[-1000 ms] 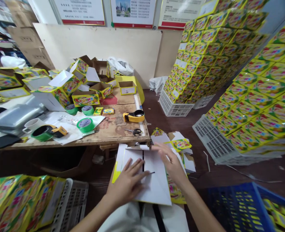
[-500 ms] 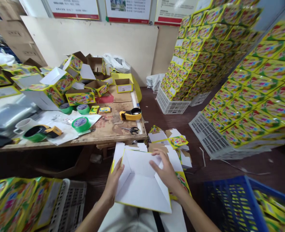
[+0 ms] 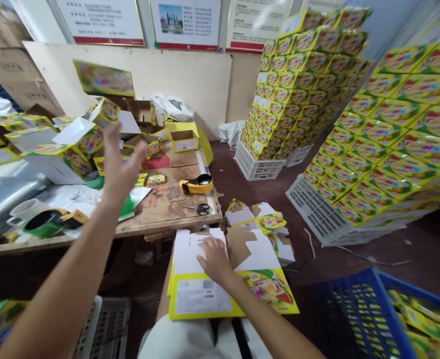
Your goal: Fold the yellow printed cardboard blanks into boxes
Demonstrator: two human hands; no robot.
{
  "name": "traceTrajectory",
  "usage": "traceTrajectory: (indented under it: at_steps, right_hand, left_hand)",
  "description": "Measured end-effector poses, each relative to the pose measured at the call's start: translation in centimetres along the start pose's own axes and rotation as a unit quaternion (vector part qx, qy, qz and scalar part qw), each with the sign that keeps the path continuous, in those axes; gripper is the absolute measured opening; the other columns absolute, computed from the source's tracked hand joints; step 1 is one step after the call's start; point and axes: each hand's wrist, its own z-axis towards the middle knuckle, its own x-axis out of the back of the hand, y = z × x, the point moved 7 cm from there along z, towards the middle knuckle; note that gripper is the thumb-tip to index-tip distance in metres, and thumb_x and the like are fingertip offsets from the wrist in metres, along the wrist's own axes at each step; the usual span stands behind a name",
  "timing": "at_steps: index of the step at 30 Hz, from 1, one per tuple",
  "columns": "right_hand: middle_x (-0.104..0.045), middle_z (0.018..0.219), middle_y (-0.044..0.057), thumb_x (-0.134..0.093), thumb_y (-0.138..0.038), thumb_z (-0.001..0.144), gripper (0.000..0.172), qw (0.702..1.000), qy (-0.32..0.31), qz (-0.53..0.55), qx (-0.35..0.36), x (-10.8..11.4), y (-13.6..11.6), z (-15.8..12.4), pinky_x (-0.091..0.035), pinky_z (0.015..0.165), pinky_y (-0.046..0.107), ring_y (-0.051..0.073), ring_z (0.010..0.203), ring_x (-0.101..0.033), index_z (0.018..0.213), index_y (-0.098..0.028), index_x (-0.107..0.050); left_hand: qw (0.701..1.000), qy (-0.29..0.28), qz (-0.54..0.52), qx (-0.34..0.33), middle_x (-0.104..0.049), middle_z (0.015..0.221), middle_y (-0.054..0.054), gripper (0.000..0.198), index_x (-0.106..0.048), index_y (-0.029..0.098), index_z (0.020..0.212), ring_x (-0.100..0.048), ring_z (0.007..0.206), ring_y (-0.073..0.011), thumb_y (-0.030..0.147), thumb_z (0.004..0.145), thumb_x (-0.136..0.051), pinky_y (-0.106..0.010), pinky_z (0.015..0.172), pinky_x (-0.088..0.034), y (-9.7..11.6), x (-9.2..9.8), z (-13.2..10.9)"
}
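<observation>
My left hand (image 3: 120, 162) is raised over the table, blurred, with its fingers spread and nothing in them. A blurred yellow-green printed box (image 3: 103, 79) is in mid-air above and beyond it, apart from the hand. My right hand (image 3: 215, 257) lies on the white inner side of a flat, unfolded carton (image 3: 203, 296), fingers resting on it. That carton lies over my lap, its yellow panel with a white label towards me. More flat cartons (image 3: 268, 249) lie beside and beneath it.
Open cartons (image 3: 55, 162) are piled on the table (image 3: 167, 204) at left, with a tape dispenser (image 3: 197, 184), scissors (image 3: 199, 208) and a mug (image 3: 27, 212). Wrapped box stacks (image 3: 294, 94) stand on white crates (image 3: 259, 167). A blue crate (image 3: 354, 299) sits at right.
The opened box has left both hands and is now in the air over the pile. My left hand has swung up and left; my right hand has dropped onto the flat carton.
</observation>
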Motion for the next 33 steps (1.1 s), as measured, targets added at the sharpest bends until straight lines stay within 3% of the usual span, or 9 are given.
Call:
traceTrajectory:
  at_steps: [2, 6, 9, 12, 15, 18, 21, 26, 33]
  right_hand:
    - [-0.061, 0.109, 0.007, -0.061, -0.021, 0.080, 0.020, 1.000, -0.026, -0.014, 0.004, -1.1, 0.5, -0.4, -0.032, 0.098, 0.042, 0.023, 0.107, -0.052, 0.100, -0.020, -0.059]
    - [-0.060, 0.102, 0.006, -0.060, -0.021, 0.081, 0.019, 0.999, -0.042, -0.016, -0.004, -1.2, 1.4, -1.4, -0.035, 0.093, 0.039, 0.022, 0.100, -0.052, 0.101, -0.019, -0.058]
    - [-0.058, 0.100, 0.006, -0.060, -0.022, 0.082, 0.016, 0.999, -0.045, -0.024, -0.015, -0.8, 1.0, -2.1, -0.034, 0.092, 0.039, 0.022, 0.098, -0.050, 0.098, -0.019, -0.059]
    - [-0.057, 0.095, 0.005, -0.060, -0.022, 0.082, 0.003, 0.999, -0.037, -0.024, -0.017, -0.4, 0.0, -3.4, -0.035, 0.091, 0.038, 0.022, 0.094, -0.049, 0.083, -0.019, -0.061]
    - [-0.057, 0.093, 0.003, -0.059, -0.021, 0.083, 0.012, 0.999, -0.047, 0.000, -0.014, -0.4, -0.7, -5.4, -0.035, 0.089, 0.038, 0.020, 0.094, -0.049, 0.071, -0.021, -0.060]
    - [-0.058, 0.101, 0.004, -0.060, -0.021, 0.082, 0.006, 0.999, -0.042, 0.013, -0.025, -0.3, -0.4, -6.8, -0.034, 0.093, 0.040, 0.021, 0.099, -0.050, 0.087, -0.023, -0.063]
    - [-0.056, 0.116, 0.008, -0.061, -0.025, 0.082, 0.035, 0.999, -0.005, -0.013, -0.051, 0.3, 0.6, -6.9, -0.032, 0.098, 0.044, 0.025, 0.109, -0.046, 0.116, -0.024, -0.055]
    - [-0.061, 0.102, 0.005, -0.055, -0.021, 0.085, 0.018, 0.999, -0.025, -0.030, -0.033, 0.6, 1.0, -6.6, -0.030, 0.100, 0.045, 0.022, 0.100, -0.053, 0.102, -0.025, -0.061]
    - [-0.063, 0.100, 0.001, -0.052, -0.016, 0.086, 0.019, 1.000, -0.009, -0.015, -0.016, 0.7, 1.1, -7.4, -0.021, 0.105, 0.047, 0.019, 0.098, -0.057, 0.102, -0.025, -0.059]
  left_hand:
    - [0.999, -0.043, -0.004, 0.020, -0.036, 0.142, -0.009, 0.070, -0.034, 0.011, 0.135, -0.031, 0.135, -0.0231, 0.049, 0.082, -0.059, -0.039, 0.114, -0.021, -2.5, -2.0, -6.8]
    - [0.957, -0.141, -0.055, 0.248, -0.046, 0.134, -0.015, 0.061, -0.042, 0.017, 0.129, -0.041, 0.128, -0.0294, 0.047, 0.079, -0.061, -0.049, 0.105, -0.034, -10.4, -5.9, -21.3]
    - [0.937, -0.158, -0.072, 0.304, -0.048, 0.131, -0.017, 0.057, -0.043, 0.017, 0.127, -0.045, 0.125, -0.0309, 0.047, 0.081, -0.058, -0.051, 0.100, -0.039, -11.9, -6.9, -27.0]
    - [0.929, -0.171, -0.092, 0.315, -0.047, 0.133, -0.015, 0.052, -0.045, 0.018, 0.124, -0.045, 0.126, -0.0276, 0.047, 0.082, -0.056, -0.047, 0.102, -0.040, -11.2, -7.4, -28.7]
    - [0.922, -0.181, -0.119, 0.322, -0.047, 0.134, -0.012, 0.049, -0.047, 0.020, 0.123, -0.045, 0.126, -0.0253, 0.046, 0.082, -0.056, -0.044, 0.103, -0.039, -10.4, -7.7, -29.3]
    - [0.916, -0.188, -0.132, 0.330, -0.049, 0.131, -0.012, 0.048, -0.050, 0.020, 0.120, -0.046, 0.124, -0.0258, 0.046, 0.081, -0.057, -0.045, 0.102, -0.040, -10.1, -7.9, -29.8]
    - [0.914, -0.192, -0.131, 0.331, -0.051, 0.128, -0.012, 0.045, -0.053, 0.019, 0.117, -0.048, 0.123, -0.0267, 0.046, 0.081, -0.057, -0.046, 0.101, -0.041, -9.8, -8.0, -30.0]
    - [0.909, -0.205, -0.136, 0.335, -0.054, 0.124, -0.012, 0.044, -0.054, 0.018, 0.115, -0.051, 0.119, -0.0259, 0.046, 0.080, -0.056, -0.044, 0.099, -0.043, -9.0, -8.0, -30.6]
    - [0.891, -0.240, -0.160, 0.352, -0.060, 0.116, -0.013, 0.043, -0.058, 0.017, 0.109, -0.056, 0.112, -0.0263, 0.047, 0.079, -0.058, -0.042, 0.094, -0.046, -8.2, -8.4, -31.9]
